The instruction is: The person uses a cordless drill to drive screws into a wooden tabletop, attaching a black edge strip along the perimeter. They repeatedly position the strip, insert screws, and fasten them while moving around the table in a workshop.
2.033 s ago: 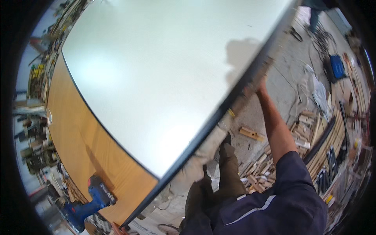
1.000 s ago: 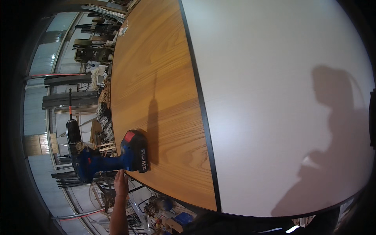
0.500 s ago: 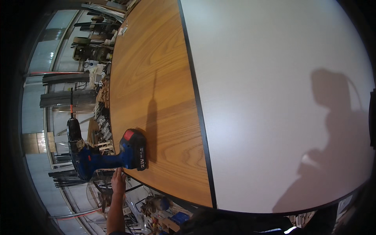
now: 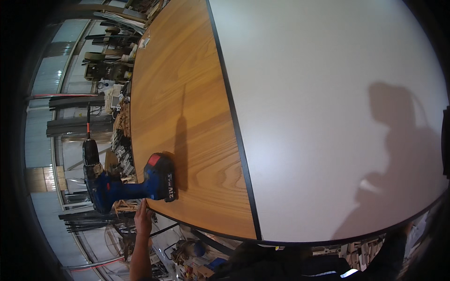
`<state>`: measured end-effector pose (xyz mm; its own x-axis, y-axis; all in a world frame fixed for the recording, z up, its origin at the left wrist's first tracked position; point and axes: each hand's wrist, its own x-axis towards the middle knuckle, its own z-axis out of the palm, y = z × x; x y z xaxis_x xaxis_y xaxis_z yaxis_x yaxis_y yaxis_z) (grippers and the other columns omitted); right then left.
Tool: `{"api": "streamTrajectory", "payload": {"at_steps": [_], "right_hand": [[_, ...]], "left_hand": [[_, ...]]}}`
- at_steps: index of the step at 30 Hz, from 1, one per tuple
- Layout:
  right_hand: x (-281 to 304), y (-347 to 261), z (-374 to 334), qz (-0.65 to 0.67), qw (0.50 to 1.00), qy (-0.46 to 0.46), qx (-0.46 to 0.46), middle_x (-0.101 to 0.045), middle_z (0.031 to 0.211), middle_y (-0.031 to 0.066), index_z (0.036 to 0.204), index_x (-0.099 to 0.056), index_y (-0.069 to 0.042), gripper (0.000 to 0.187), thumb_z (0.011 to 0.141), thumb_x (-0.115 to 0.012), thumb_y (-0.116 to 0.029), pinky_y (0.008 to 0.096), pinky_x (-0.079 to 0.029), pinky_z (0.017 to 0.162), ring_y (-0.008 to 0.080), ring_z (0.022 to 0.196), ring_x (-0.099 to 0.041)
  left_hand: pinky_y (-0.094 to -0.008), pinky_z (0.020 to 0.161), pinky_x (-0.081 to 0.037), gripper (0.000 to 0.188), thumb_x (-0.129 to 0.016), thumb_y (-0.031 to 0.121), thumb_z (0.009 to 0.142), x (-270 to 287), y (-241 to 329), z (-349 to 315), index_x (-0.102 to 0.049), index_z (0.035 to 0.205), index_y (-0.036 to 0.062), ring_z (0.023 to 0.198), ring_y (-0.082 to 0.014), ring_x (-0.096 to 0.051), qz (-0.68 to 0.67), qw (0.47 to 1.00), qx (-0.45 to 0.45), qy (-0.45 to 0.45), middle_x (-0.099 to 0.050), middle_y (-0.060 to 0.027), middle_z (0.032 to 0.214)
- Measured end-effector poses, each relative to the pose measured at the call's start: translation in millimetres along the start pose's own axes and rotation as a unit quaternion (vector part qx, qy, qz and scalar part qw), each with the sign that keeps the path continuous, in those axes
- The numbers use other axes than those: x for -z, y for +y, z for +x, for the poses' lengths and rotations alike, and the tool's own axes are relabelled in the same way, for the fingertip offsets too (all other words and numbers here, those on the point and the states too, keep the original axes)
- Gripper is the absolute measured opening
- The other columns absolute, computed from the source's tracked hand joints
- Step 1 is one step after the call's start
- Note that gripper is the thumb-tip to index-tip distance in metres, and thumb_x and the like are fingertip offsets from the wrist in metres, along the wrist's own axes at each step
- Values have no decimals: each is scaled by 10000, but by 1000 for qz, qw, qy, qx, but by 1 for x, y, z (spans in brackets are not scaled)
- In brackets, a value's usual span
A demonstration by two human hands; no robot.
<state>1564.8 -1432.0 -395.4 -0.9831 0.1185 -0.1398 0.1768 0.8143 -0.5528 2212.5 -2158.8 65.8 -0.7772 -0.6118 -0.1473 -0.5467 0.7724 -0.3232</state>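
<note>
A large board [image 4: 300, 140] fills the middle of the view. Its left part is wood-grained, its right part pale, with a black strip between them and a dark edge around. On the wood-grained part, near the left corner, a blue and black cordless drill [image 4: 122, 189] stands on its battery, its long bit pointing away from the board. My left hand [image 4: 143, 219] is at that near left corner, just below the drill, with its fingers along the board's edge. At the near right edge, my right hand [image 4: 407, 228] is mostly hidden in shadow beside a dark sleeve.
Beyond the left edge are a motor-like machine [image 4: 105, 71], dark strips [image 4: 77, 126] against the wall and wood offcuts. A floor fan [image 4: 115, 241] stands near my left forearm. Below the near edge lie tools and wood pieces [image 4: 356, 253]. Small white bits [image 4: 144, 43] rest on the board's far left.
The board's near edge sits slightly higher in the picture, showing more of the clutter below. The drill stays upright in place, and my left hand keeps to the same corner.
</note>
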Motion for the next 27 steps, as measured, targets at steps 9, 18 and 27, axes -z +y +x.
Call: {"api": "streamTrajectory", "payload": {"at_steps": [9,18,27], "right_hand": [[2,17,-3,17,1000,2,1,-586,1378,182,1418,-514,18,587,1054,-514,-442,482,-484,1064,342,1207,-583],[46,73,-35,133,991,22,-21,-563,1436,182,1457,-489,14,629,1072,-495,-484,488,-473,1099,342,1254,-565],[141,153,-242,13,1000,-16,5,-639,1132,85,1242,-604,-16,352,1054,-574,-311,419,-495,853,252,993,-593]], "left_hand": [[-491,1013,-520,646,-703,22,925,-6,-11,-6,-486,1531,74,1283,-437,-593,38,999,18,-5,-580,-225,1465],[-499,1011,-518,689,-693,20,928,-1,-2,0,-452,1567,107,1284,-433,-590,2,999,30,-18,-577,-215,1471],[-498,1009,-533,718,-743,141,949,-14,-28,-8,-427,1593,147,1316,-394,-580,43,999,-16,10,-552,-176,1514]]}}
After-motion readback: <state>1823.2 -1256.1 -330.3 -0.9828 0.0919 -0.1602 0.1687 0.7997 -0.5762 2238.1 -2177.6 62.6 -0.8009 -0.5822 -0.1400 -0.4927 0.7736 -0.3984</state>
